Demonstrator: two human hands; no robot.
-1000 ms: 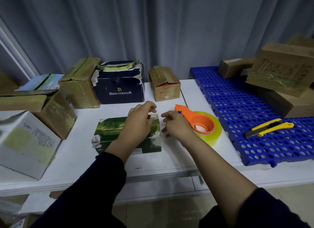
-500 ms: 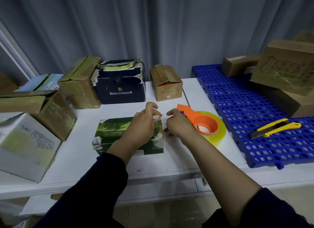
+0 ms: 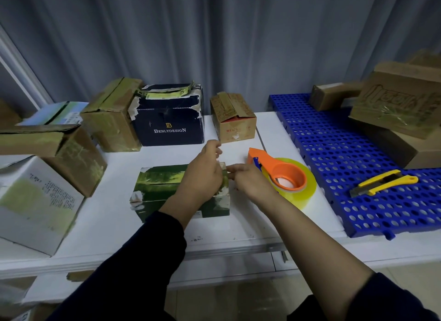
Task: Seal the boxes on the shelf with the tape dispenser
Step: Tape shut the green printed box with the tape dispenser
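Note:
A green printed box [image 3: 162, 189] lies on the white shelf top [image 3: 107, 215] in front of me. My left hand [image 3: 205, 175] lies over its right end, fingers curled past the far top edge. My right hand [image 3: 250, 182] is just right of the box, its fingertips touching the box's top right corner. The tape dispenser [image 3: 286, 177], orange with a yellow roll of tape, lies flat on the shelf behind my right hand, and neither hand holds it. Whether tape sits under my fingers is hidden.
Along the back stand a brown box [image 3: 112, 115], a dark blue box [image 3: 169, 127] and a small brown box [image 3: 233, 122]. Larger boxes [image 3: 35, 201] crowd the left. A blue perforated mat [image 3: 346, 153] on the right carries a yellow utility knife [image 3: 384, 182] and cardboard boxes [image 3: 401, 105].
My right hand moved left, away from the dispenser, to the box's top right corner. My left hand shifted slightly along the box's right end. The dispenser stayed put.

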